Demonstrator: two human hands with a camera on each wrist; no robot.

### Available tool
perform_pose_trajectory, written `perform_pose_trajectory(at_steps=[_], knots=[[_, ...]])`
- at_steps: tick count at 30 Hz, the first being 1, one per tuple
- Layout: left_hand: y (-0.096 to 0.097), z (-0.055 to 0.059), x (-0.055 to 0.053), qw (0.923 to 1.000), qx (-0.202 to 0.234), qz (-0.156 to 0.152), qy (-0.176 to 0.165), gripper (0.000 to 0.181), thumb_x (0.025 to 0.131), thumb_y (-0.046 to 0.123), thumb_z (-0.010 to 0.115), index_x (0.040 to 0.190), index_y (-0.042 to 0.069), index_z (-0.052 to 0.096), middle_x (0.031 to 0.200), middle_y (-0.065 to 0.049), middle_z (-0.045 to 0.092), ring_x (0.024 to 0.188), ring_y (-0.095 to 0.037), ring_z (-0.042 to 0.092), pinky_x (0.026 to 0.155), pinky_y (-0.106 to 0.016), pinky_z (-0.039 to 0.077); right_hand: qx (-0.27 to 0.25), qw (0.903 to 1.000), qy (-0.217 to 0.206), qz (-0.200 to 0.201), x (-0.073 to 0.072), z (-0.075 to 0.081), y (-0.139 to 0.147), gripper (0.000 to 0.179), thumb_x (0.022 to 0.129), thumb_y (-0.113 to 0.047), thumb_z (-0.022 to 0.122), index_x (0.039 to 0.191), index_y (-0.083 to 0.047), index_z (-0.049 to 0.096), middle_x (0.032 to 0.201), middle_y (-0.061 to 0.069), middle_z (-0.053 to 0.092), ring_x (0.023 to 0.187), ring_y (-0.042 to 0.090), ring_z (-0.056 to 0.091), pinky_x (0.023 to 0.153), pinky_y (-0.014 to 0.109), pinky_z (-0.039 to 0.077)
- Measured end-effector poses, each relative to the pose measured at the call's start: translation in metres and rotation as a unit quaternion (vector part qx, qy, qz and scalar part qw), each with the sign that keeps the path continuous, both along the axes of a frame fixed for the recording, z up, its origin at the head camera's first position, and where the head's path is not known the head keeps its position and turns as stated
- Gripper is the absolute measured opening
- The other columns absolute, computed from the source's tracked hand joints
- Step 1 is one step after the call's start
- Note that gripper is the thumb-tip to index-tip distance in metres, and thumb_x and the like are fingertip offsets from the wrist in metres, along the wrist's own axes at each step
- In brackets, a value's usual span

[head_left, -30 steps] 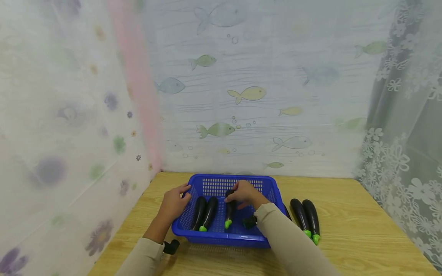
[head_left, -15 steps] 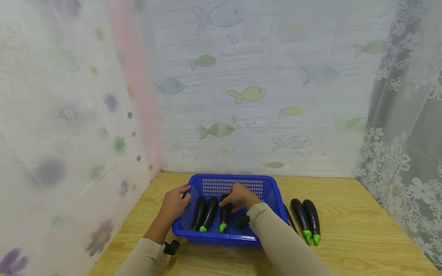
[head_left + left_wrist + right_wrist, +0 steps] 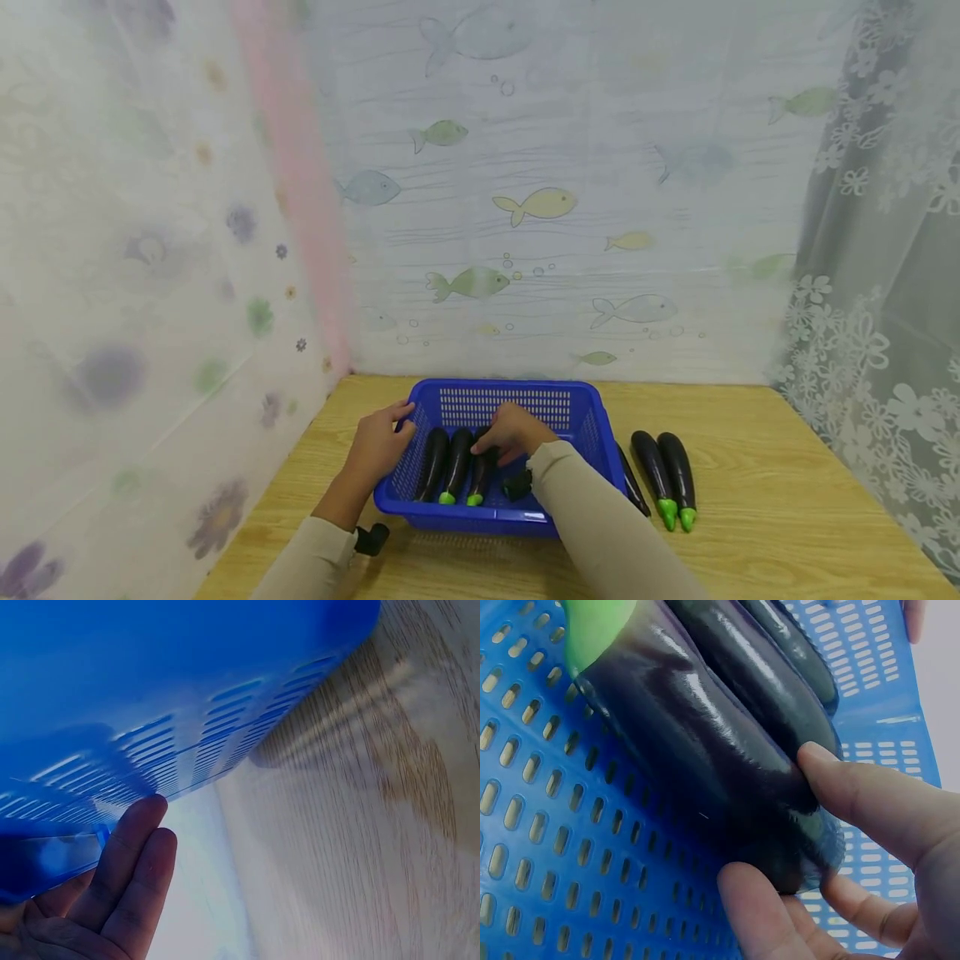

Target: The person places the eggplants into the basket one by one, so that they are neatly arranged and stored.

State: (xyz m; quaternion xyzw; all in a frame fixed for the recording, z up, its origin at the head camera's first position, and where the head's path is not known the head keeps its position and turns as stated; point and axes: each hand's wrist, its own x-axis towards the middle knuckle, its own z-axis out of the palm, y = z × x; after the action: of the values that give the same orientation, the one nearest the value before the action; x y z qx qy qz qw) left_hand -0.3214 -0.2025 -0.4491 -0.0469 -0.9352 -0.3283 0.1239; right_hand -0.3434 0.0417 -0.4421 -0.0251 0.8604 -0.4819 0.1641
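A blue plastic basket (image 3: 495, 515) with slotted walls stands on the table. My left hand (image 3: 377, 443) grips its left rim, with fingers along the outer wall in the left wrist view. Inside the basket, my right hand (image 3: 514, 429) holds the upper end of a dark eggplant (image 3: 482, 477) with a green cap. In the right wrist view, thumb and fingers surround the blunt end of that eggplant (image 3: 690, 750). It lies alongside a second eggplant (image 3: 457, 468), and a third eggplant (image 3: 432, 467) is nearest the basket's left wall. Part of the held eggplant is hidden by my right hand.
To the right of the basket, two eggplants (image 3: 678, 475) lie side by side on the wooden table (image 3: 765, 483). Another eggplant (image 3: 634, 485), partly hidden, lies close against the basket's right side. A fish-printed curtain (image 3: 570, 283) hangs behind the table.
My right hand has moved left and slightly down with the eggplant, bringing it beside the other two in the basket. The left hand has stayed on the rim.
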Motion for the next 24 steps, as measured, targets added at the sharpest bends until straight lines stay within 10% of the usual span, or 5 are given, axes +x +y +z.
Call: perform_pose_trajectory(at_steps=[7, 17, 21, 24], knots=[[-0.0003, 0.0005, -0.0015, 1.0, -0.001, -0.001, 0.003, 0.044, 0.089, 0.025, 0.053, 0.132, 0.017, 0.058, 0.14, 0.001, 0.053, 0.05, -0.018, 0.042, 0.038, -0.025, 0.026, 0.0, 1.0, -0.007, -0.003, -0.0005, 0.0008, 0.0009, 0.042, 0.068, -0.012, 0.084, 0.096, -0.001, 0.056, 0.095, 0.014, 0.058, 0.079, 0.034, 0.064, 0.063, 0.042, 0.056], [0.0009, -0.001, -0.0037, 1.0, 0.0, -0.001, -0.006, 0.044, 0.09, 0.026, 0.054, 0.133, 0.018, 0.058, 0.14, 0.001, 0.052, 0.044, -0.014, 0.025, 0.036, -0.025, 0.025, 0.009, 0.9999, -0.007, -0.011, -0.0041, -0.0032, 0.0048, 0.041, 0.068, -0.019, 0.085, 0.09, -0.001, 0.056, 0.091, 0.015, 0.061, 0.076, 0.033, 0.066, 0.058, 0.043, 0.056], [0.0006, -0.0001, -0.0017, 1.0, -0.002, 0.0, 0.003, 0.044, 0.089, 0.026, 0.054, 0.132, 0.018, 0.059, 0.139, 0.002, 0.053, 0.056, -0.018, 0.046, 0.04, -0.025, 0.029, 0.02, 0.9998, 0.003, -0.007, -0.0051, -0.0026, 0.0057, 0.038, 0.068, -0.022, 0.085, 0.088, -0.002, 0.059, 0.089, 0.013, 0.061, 0.077, 0.033, 0.065, 0.056, 0.042, 0.056], [0.0002, 0.0013, -0.0003, 0.9999, -0.008, 0.0, 0.007, 0.044, 0.089, 0.026, 0.055, 0.131, 0.017, 0.06, 0.138, 0.001, 0.054, 0.094, -0.023, 0.061, 0.05, -0.025, 0.038, 0.028, 0.9995, 0.011, -0.004, -0.0065, -0.0028, 0.0062, 0.038, 0.068, -0.025, 0.085, 0.088, -0.003, 0.061, 0.09, 0.013, 0.062, 0.08, 0.033, 0.064, 0.055, 0.042, 0.055]])
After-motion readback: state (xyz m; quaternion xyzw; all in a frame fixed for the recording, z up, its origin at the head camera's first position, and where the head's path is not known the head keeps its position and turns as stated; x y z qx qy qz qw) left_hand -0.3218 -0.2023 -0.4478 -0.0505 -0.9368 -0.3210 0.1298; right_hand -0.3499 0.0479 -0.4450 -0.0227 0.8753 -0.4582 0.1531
